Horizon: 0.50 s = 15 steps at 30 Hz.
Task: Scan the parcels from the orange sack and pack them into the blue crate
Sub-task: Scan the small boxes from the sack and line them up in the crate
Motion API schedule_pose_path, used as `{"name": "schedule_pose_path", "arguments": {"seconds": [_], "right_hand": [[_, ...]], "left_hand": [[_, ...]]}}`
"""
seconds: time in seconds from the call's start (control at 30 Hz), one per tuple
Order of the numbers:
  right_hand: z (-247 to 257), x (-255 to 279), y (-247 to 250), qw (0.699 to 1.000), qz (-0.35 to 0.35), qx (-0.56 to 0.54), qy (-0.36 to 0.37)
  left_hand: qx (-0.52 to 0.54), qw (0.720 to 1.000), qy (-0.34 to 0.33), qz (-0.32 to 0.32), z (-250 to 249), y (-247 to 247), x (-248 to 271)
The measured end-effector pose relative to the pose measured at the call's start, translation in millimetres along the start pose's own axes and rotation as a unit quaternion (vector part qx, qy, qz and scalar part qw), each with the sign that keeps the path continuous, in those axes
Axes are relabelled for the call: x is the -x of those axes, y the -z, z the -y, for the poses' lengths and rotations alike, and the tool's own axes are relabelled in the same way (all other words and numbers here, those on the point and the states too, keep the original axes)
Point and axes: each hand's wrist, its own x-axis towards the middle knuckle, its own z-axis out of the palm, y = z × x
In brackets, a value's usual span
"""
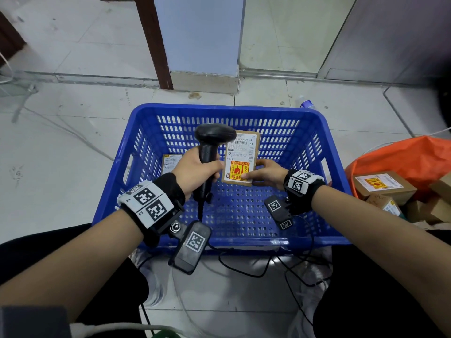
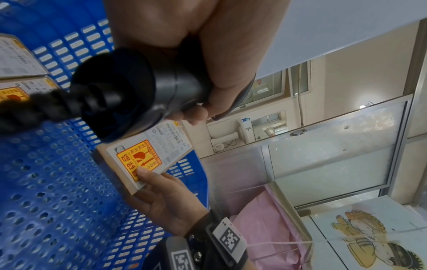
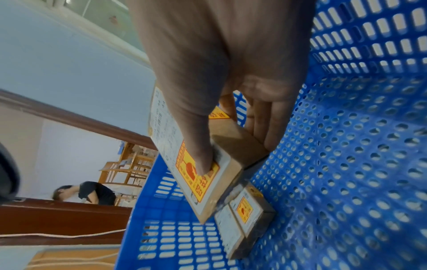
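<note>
The blue crate (image 1: 339, 181) stands on the floor in front of me. My left hand (image 1: 195, 170) grips the handle of a black barcode scanner (image 1: 213, 135) above the crate, its head over the label of a flat cardboard parcel (image 1: 241, 152). My right hand (image 1: 264, 173) holds that parcel upright, thumb on its orange-yellow sticker (image 3: 196, 175), fingers behind. In the left wrist view the scanner handle (image 2: 138, 91) sits just above the parcel (image 2: 148, 155). Two labelled parcels (image 3: 245, 219) lie on the crate floor at the far left. The orange sack (image 1: 402, 157) lies at the right.
Several cardboard parcels (image 1: 383, 184) spill from the sack's mouth at the right. A blue-white pillar (image 1: 200, 45) rises behind the crate, with a bottle (image 1: 306, 103) near the crate's far right corner. Cables (image 1: 244, 269) trail on the floor between my knees. A person (image 3: 92, 193) is far off.
</note>
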Motion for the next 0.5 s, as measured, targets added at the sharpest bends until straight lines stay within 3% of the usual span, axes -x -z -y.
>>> {"name": "schedule_pose_path", "arguments": {"seconds": [0.2,0.4,0.5], "right_hand": [[1.0,-42.3,-10.0,0.998,-0.047,0.003,-0.04],[-17.9,-108.8,-17.8,0.987,-0.096,0.082,-0.104],[-44.6,-149.2,-20.3,0.978,-0.087,0.137,-0.132]], "left_hand": [[0.015,1.0,0.002,-0.027,-0.9,5.9,-6.9],[0.05,0.998,0.013,-0.039,5.5,13.5,-9.4],[0.076,0.995,0.034,-0.061,13.9,21.1,-10.3]]}}
